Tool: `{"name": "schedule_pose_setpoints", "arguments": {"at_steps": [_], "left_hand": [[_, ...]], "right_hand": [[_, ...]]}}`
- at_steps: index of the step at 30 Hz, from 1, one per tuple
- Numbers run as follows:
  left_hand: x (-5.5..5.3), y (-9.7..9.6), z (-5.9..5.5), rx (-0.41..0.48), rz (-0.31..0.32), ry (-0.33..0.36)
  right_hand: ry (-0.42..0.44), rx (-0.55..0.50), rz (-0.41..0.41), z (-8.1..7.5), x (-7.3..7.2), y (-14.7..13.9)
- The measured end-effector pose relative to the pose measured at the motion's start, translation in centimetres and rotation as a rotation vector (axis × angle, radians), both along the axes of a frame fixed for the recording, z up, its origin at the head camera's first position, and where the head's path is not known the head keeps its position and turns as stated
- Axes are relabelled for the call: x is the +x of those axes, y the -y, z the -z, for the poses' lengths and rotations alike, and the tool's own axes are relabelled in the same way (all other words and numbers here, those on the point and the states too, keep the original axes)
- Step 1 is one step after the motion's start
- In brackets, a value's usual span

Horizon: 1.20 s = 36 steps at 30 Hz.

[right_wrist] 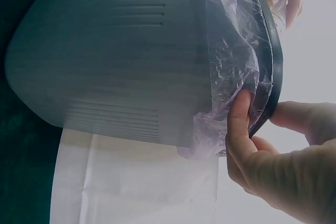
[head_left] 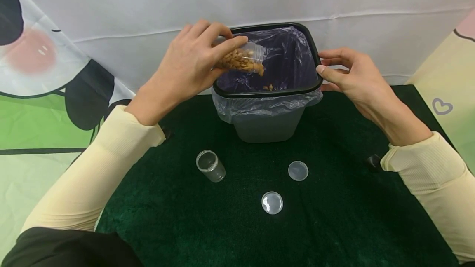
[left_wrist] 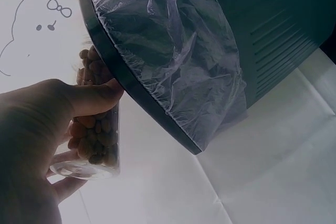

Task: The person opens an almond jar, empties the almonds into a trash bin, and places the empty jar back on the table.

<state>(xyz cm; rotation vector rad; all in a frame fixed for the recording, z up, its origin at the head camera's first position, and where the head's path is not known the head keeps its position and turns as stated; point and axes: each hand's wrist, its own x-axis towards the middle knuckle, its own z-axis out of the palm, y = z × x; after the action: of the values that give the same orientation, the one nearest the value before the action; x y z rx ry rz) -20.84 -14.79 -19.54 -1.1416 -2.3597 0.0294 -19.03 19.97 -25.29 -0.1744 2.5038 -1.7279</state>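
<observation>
My left hand point(head_left: 194, 59) grips a clear plastic jar point(left_wrist: 86, 170) of brown nut-like pieces point(head_left: 239, 60). The jar lies tipped over the left part of a trash bin's opening, its mouth toward the right, with pieces at its lip and a few lower, inside the bin. A translucent purple bag lines the grey trash bin point(head_left: 269, 125) and folds over its black rim point(head_left: 268, 94). At the rim's right side my right hand point(head_left: 356, 75) pinches the edge, thumb on top and fingers against the bag outside, as the right wrist view shows.
On the dark green cloth point(head_left: 208, 226) an uncapped clear jar point(head_left: 211, 167) stands in front of the bin. Two round translucent lids, one nearer point(head_left: 272, 202) and one farther right point(head_left: 298, 171), lie flat. A white curtain point(head_left: 148, 3) hangs right behind the bin.
</observation>
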Motion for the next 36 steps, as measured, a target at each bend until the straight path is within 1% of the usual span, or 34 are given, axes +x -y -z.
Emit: {"name": "schedule_pose_setpoints", "arguments": {"at_steps": [13, 21, 28, 36], "left_hand": [[0.11, 0.00, -0.43, -0.010, 0.002, -0.001], [0.17, 0.12, -0.44, -0.027, -0.001, -0.026], [0.25, -0.08, -0.54, -0.021, -0.008, -0.017], [0.21, -0.16, -0.49, -0.015, 0.013, -0.046]], "right_hand": [[0.000, 0.001, -0.006, -0.08, -0.01, -0.05], [0.001, -0.006, -0.004, -0.14, 0.01, -0.01], [0.006, -0.011, -0.005, -0.14, 0.00, 0.00], [0.004, -0.016, -0.004, -0.27, 0.07, -0.11]]}}
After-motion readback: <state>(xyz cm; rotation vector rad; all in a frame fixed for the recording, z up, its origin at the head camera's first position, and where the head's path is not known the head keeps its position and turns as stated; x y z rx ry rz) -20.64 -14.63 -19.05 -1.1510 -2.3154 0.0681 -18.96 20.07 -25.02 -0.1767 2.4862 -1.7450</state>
